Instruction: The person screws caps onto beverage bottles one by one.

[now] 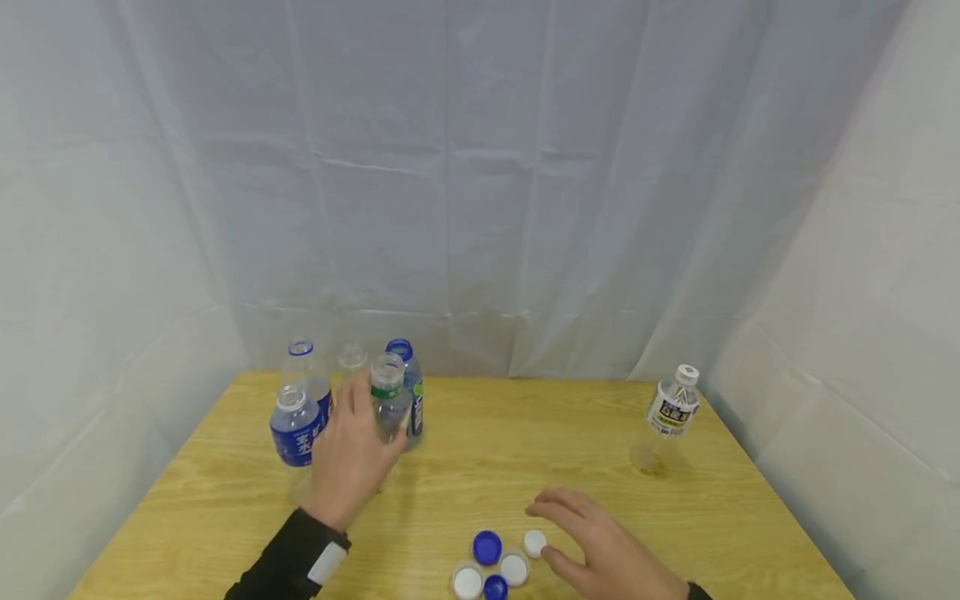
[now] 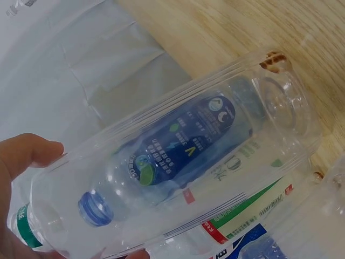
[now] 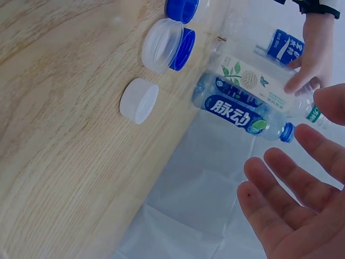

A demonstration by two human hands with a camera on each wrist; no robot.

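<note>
L hand (image 1: 348, 462): thumb & fingers curled round the upper part of the green-ringed bottle (image 1: 393, 411), uncapped, at the left of the desk (image 1: 480, 483). R hand (image 1: 600, 546): fingers apart, a bit bent, nothing held, near the small white cap (image 1: 535, 543).

Risks, my read: grip is high on thin, empty-looking plastic, so a hard squeeze prob. dents the wall & lets the base swing. Blue bottle (image 1: 415, 400) is close by; a sideways pull could knock it, & light bottles tip easily. Can't tell if the 2 touch. A low thumb sweep by R hand could flick the small white cap into the large blue cap (image 1: 487, 547) or clear-rimmed cap (image 1: 513, 568).

Materials: held bottle is clear, glossy, long; brown blotch at its base in L wrist view, can't tell if residue. Caps = squat discs, one w/ ribbed clear skirt in R wrist view. Desk: yellowish wood grain. Further out, blue-labelled bottle (image 1: 296, 439) left; white-lidded bottle (image 1: 672, 408) stands far right, well apart. Backdrop sheeting (image 1: 480, 208): pale, creased, slight sheen.
</note>
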